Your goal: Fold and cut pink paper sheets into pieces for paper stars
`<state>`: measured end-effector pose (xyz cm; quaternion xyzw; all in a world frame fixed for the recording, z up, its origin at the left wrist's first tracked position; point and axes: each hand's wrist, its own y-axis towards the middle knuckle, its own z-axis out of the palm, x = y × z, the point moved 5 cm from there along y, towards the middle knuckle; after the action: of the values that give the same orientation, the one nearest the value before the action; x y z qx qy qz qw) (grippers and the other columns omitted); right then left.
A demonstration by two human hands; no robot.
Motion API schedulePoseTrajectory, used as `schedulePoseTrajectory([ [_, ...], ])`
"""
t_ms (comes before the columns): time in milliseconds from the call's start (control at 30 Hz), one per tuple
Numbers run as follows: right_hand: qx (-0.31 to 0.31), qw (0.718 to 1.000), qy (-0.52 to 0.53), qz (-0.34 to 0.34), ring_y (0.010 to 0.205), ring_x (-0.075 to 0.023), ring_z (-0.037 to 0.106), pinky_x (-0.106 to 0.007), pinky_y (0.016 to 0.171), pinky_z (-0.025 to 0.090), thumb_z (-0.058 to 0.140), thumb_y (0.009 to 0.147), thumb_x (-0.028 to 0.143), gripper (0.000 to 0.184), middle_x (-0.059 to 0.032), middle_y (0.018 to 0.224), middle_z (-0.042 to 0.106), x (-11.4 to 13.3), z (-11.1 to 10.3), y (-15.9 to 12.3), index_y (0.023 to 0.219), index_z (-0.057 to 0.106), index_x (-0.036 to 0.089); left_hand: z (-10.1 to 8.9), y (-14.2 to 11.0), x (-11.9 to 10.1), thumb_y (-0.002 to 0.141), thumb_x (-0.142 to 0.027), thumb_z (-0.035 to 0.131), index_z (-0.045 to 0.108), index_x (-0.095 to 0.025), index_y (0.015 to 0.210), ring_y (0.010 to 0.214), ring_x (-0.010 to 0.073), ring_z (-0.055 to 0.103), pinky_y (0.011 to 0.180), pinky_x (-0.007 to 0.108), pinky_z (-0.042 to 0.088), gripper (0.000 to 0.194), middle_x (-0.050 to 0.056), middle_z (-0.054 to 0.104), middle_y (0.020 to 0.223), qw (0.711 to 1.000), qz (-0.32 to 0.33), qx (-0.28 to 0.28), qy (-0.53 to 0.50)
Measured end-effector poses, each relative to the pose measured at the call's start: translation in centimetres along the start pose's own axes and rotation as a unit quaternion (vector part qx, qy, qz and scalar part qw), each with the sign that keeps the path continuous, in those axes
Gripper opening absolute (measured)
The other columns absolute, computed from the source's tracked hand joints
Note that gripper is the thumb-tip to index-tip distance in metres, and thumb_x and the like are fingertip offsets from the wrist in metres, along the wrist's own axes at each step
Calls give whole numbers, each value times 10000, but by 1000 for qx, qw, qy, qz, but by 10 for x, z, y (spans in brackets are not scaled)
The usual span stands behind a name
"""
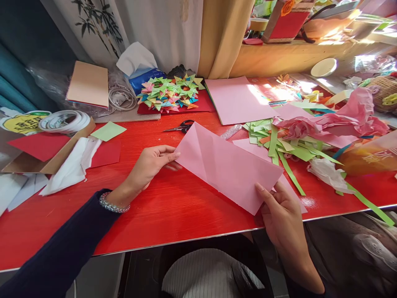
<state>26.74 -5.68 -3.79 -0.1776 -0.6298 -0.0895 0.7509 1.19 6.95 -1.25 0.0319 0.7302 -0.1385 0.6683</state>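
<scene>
Between my two hands a pink sheet of paper (223, 169) is held up at a slant over the red table. My left hand (155, 163) pinches its left corner between thumb and fingers. At the lower right end, my right hand (281, 207) grips the sheet with the thumb on top and the fingers behind. Faint creases cross the sheet near its left end. Behind it, partly covered, another pink piece of paper (294, 192) lies on the table. Black-handled scissors (182, 126) rest just beyond the sheet's upper left corner.
Green paper strips (288, 151) and crumpled pink paper (341, 118) pile up at right. Farther back lie a stack of pink sheets (242, 101) and folded multicoloured paper pieces (170, 93). A cardboard box (58, 155) with tape rolls (63, 121) stands left. The table's front edge (186, 239) runs close by.
</scene>
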Motion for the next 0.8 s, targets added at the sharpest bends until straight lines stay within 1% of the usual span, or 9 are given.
schedulePoseTrajectory([
  [100, -37, 996, -66, -49, 1015, -245, 628, -356, 796, 518, 611, 865, 378, 377, -60, 1170, 659, 2, -6, -2, 1226, 594, 272, -2, -1, -5, 704, -387, 760, 698, -178, 820, 657, 125, 619, 638, 236, 500, 247, 11, 690, 791, 997, 30, 2, 69],
  [167, -77, 984, -126, -98, 993, -231, 624, -357, 818, 497, 612, 865, 376, 316, -51, 1137, 670, 7, -12, -5, 1158, 638, 259, -5, -1, -10, 743, -399, 726, 695, -193, 808, 689, 120, 582, 658, 240, 461, 218, 6, 677, 801, 986, 79, -1, 147],
  [267, -119, 953, -214, -176, 948, -207, 623, -343, 832, 483, 627, 858, 349, 203, -34, 1057, 692, 17, -20, -9, 1021, 691, 247, -8, 0, -20, 798, -407, 668, 691, -203, 796, 749, 136, 524, 732, 279, 416, 206, 9, 652, 801, 941, 198, 11, 274],
  [333, -116, 939, -251, -206, 921, -202, 628, -336, 817, 488, 631, 854, 335, 151, -28, 998, 703, 22, -22, -10, 951, 701, 243, -9, 0, -23, 824, -404, 636, 679, -196, 775, 745, 143, 493, 754, 299, 400, 218, 12, 632, 763, 905, 266, 30, 331],
  [367, -108, 936, -261, -210, 905, -203, 632, -334, 801, 493, 630, 854, 331, 140, -27, 972, 707, 23, -22, -9, 934, 701, 241, -9, 1, -22, 836, -401, 621, 672, -190, 767, 733, 143, 485, 755, 304, 398, 228, 13, 626, 750, 892, 285, 43, 349],
  [467, -88, 934, -281, -203, 851, -205, 642, -328, 738, 504, 634, 846, 332, 133, -28, 911, 711, 23, -22, -7, 917, 695, 237, -8, 3, -16, 863, -395, 584, 664, -181, 766, 748, 151, 498, 753, 307, 404, 248, 25, 629, 776, 874, 289, 87, 382],
  [567, -78, 932, -295, -194, 843, -212, 639, -333, 709, 506, 623, 851, 342, 156, -45, 943, 707, 22, -22, -5, 935, 687, 228, -6, 5, -10, 880, -378, 562, 684, -184, 827, 861, 181, 529, 797, 322, 420, 234, 52, 650, 893, 868, 273, 122, 396],
  [700, -76, 928, -309, -196, 842, -215, 638, -329, 681, 506, 609, 860, 349, 182, -57, 990, 707, 22, -22, -5, 965, 691, 225, -6, 7, -6, 887, -347, 557, 697, -177, 892, 954, 201, 545, 870, 346, 425, 220, 80, 651, 1029, 871, 273, 135, 386],
  [800, -79, 928, -307, -196, 839, -209, 636, -321, 676, 501, 612, 859, 349, 196, -50, 999, 709, 22, -24, -5, 995, 693, 233, -7, 8, -6, 878, -351, 562, 700, -182, 872, 951, 201, 541, 855, 338, 426, 218, 76, 654, 1033, 874, 267, 135, 382],
])
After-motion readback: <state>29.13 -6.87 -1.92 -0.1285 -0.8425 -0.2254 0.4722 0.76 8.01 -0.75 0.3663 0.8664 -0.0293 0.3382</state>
